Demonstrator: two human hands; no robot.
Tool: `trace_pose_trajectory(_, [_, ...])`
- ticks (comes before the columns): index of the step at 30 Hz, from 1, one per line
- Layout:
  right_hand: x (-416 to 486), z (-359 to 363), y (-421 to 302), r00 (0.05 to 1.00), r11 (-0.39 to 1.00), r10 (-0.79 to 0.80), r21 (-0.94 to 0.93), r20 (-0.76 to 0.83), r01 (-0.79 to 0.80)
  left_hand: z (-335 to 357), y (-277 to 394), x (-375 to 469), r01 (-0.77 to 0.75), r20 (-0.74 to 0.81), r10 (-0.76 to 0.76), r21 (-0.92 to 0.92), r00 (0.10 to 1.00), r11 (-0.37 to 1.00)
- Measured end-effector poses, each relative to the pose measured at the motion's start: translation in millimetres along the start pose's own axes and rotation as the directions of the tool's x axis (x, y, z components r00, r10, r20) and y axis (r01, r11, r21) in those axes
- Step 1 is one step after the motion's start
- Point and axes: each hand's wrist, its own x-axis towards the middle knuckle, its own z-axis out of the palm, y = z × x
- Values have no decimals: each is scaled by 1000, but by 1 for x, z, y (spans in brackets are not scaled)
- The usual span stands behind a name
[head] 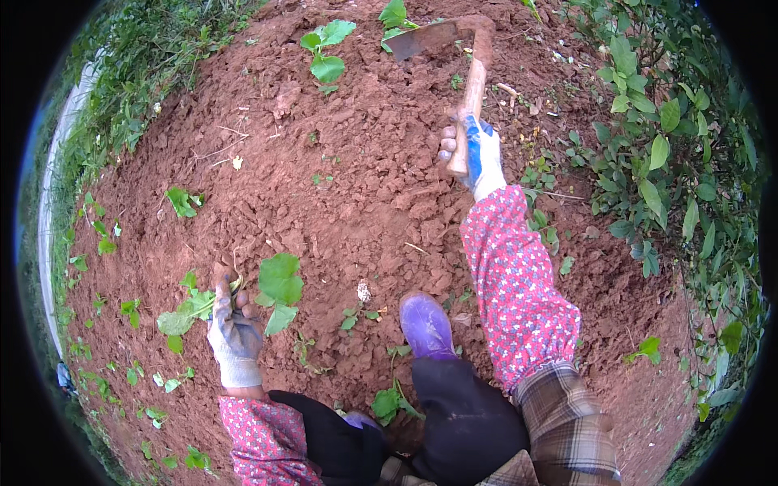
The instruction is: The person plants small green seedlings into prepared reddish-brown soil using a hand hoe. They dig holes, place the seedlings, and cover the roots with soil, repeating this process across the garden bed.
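Note:
In my right hand, gloved in white and blue, is the wooden handle of a short hoe. Its soil-smeared metal blade points left, close to a green leafy seedling at the top of the view. My left hand, in a dirty white glove with bare fingertips showing, pinches the stem of an uprooted leafy seedling. Leaves of the seedling hang to its left. Just right of that hand are broad green leaves; whether they belong to a held or planted seedling I cannot tell.
Loose red-brown soil spreads ahead, with a planted seedling near the top. Dense leafy shrubs border the right. Several small seedlings dot the left. A purple boot stands beside a low plant. A pale path curves along the far left.

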Motion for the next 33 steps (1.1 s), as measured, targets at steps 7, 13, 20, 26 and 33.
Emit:
trace_pose_trajectory(7, [32, -25, 100, 882, 850, 471, 264, 4, -455, -12, 7, -1, -91, -31, 91, -14, 995, 996])
trace_pose_trajectory(13, [-68, -119, 46, 844, 832, 473, -185, -254, -523, -2, 9, 0, -88, -11, 87, -82, 996, 993])
trace_pose_trajectory(20, [-108, -94, 33, 942, 953, 265, -89, -206, -288, 4, 8, -6, -31, 33, 33, -56, 999, 998])
trace_pose_trajectory(26, [0, 2, 65, 929, 920, 331, 164, 164, -357, -6, 1, 6, -45, -18, 45, -1, 999, 999])
trace_pose_trajectory(33, [-84, -77, 62, 831, 778, 546, -303, -106, -550, -11, 9, 2, -42, 34, 44, -34, 998, 999])
